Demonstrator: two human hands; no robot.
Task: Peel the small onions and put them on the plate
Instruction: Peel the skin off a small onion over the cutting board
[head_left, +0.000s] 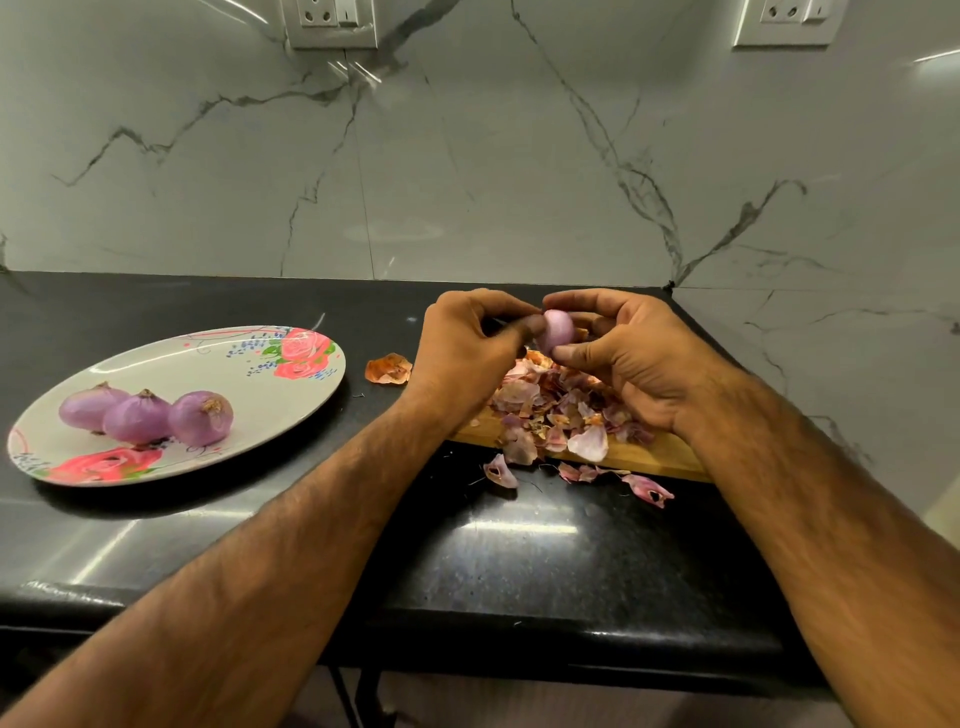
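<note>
"Two forearms across the black counter (519, 571) — what lies nearest you?"

"A few loose skins (501, 472) on the stone, just in front of the wooden cutting board (639, 457). On the board sits a pile of peelings (556, 405), pink, white and some orange."

"And your hands?"

"Both are raised above that pile, and both are on the same small onion (557, 327). My left hand (467, 348) pinches its left side with curled fingertips. My right hand (634, 358) grips it with the thumb underneath and the forefinger bent over the top. What shows between my fingers is smooth and pale pink."

"Where is the plate?"

"Off to my left, well apart from the board — a flowered plate (171, 364) flat on the counter. Three purple onions (140, 418) lie on it in a row near its left end, touching one another. One orange skin (388, 370) sits on the counter between the plate and my left hand."

"Behind all that?"

"A white marbled wall (467, 156) with grey veins, and at its top edge two socket plates (332, 21), one to each side."
</note>
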